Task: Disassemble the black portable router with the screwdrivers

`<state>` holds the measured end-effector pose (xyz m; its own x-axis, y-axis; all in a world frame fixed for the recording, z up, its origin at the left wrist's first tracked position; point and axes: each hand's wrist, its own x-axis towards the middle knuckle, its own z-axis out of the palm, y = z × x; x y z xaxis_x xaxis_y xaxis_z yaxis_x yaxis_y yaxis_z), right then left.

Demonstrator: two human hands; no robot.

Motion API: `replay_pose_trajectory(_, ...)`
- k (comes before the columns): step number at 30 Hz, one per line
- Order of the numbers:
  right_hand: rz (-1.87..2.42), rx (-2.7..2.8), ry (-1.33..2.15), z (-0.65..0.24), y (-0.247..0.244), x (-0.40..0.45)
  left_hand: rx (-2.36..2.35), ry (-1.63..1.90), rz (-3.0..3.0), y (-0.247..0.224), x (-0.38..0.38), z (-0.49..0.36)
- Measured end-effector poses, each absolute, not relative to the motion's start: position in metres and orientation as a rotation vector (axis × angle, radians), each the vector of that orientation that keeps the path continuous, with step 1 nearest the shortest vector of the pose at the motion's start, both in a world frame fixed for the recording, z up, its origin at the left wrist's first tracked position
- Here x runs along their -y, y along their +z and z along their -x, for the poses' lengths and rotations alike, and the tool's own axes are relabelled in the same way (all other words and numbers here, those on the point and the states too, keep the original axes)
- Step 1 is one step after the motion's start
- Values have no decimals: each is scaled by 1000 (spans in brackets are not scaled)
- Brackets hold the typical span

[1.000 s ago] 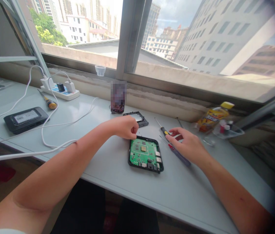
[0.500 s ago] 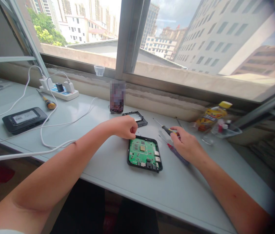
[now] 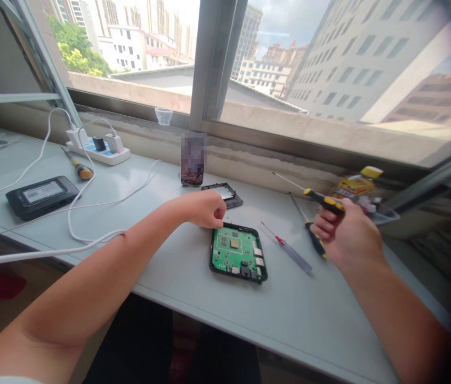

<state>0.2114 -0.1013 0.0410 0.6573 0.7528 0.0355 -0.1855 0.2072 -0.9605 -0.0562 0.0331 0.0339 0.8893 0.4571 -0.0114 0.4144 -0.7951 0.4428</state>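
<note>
A black case with a green circuit board (image 3: pixel 231 250) lies open on the table. At its upper left corner is my left hand (image 3: pixel 208 209), fingers curled closed; whatever they may hold is hidden. My right hand (image 3: pixel 347 232) grips a yellow and black screwdriver (image 3: pixel 323 201), raised over the right side with its shaft pointing left. Below it lies a second black and yellow screwdriver (image 3: pixel 314 237), partly behind my fingers. Between the board and my right hand rests a screwdriver with a clear handle and red collar (image 3: pixel 294 256).
A black frame (image 3: pixel 233 200) and an upright phone (image 3: pixel 192 160) stand behind the board. Left are a black device (image 3: pixel 43 197), a screwdriver (image 3: pixel 83 170), a power strip (image 3: pixel 105 154) and white cables. A yellow-capped bottle (image 3: pixel 353 184) and clear tray (image 3: pixel 387 214) sit back right.
My right hand has moved right, and the yellow and black screwdriver is now lifted in it. The clear-handled screwdriver is uncovered. My left hand stays in place.
</note>
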Motion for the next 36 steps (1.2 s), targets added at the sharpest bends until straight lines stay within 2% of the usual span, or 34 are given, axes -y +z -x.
replay_pose_trajectory(16, 1217, 608, 793, -210, 35, 103, -643, 135, -2617, 34, -32, 56)
replay_pose_trajectory(27, 1336, 924, 598, -200, 26, 105, -636, 127, -2627, 33, -34, 56)
replay_pose_trajectory(36, 1368, 931, 589, -201, 25, 104, -647, 132, -2629, 36, -32, 57)
